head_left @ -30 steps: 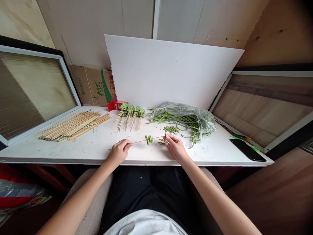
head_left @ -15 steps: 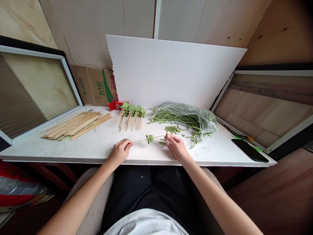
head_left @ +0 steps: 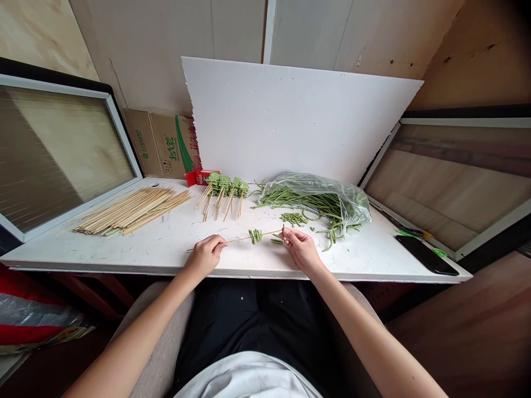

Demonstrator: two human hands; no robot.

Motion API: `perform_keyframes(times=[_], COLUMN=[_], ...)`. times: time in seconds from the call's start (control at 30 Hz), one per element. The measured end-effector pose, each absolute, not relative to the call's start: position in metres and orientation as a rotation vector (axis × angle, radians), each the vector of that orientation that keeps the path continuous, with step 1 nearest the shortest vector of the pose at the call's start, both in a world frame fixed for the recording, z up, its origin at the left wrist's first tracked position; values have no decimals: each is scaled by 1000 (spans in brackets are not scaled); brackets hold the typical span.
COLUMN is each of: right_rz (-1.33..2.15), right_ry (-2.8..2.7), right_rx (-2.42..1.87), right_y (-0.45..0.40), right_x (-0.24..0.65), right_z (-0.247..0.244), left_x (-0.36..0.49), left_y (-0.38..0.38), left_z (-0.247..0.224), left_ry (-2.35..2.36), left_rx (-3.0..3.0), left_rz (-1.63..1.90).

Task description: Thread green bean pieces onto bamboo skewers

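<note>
While the left hand (head_left: 206, 255) pinches a bamboo skewer (head_left: 237, 240) toward its left end, the right hand (head_left: 302, 250) has a short bean piece (head_left: 283, 227) between its fingertips, right up at the other end of the stick. So neither hand is empty, both have their fingers closed. The skewer runs pretty much sideways just above the near part of the white desk (head_left: 244, 266), tilted up a bit to the right, and a little row of threaded bean pieces (head_left: 255, 236) sits around its middle, well apart from the left fingers.

A few loose bean pieces (head_left: 277, 240) lie on the desk just beside the right hand, with a small pile of cut beans (head_left: 293, 219) behind them. Further back there's a clear plastic bag (head_left: 355, 200) with a bunch of long green beans (head_left: 296, 198) poking out of its left side, some strays spilling out front too.

Over on the left you've got a big heap of bare skewers (head_left: 133, 210), and between that and the bag, the loaded skewers (head_left: 226, 185) lie in clumps, bean ends to the back, right by a red box (head_left: 196, 177). Black phone (head_left: 426, 255) is at the far right.
</note>
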State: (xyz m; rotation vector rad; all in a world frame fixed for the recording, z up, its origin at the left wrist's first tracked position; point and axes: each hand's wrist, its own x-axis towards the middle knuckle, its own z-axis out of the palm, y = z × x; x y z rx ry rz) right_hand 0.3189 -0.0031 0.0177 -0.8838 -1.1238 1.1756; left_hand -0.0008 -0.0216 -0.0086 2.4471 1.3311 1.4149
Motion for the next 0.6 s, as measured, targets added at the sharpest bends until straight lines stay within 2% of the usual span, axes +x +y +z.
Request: perform_keyframes(times=[0.6], right_rz=[1111], right_ry=[-1150], right_rx=[-922], right_y=[0], right_x=[319], right_z=[6], left_x=[-1], left_y=[-22], left_z=[-9], left_ry=[1311], left_rx=[2466], left_rz=[1418])
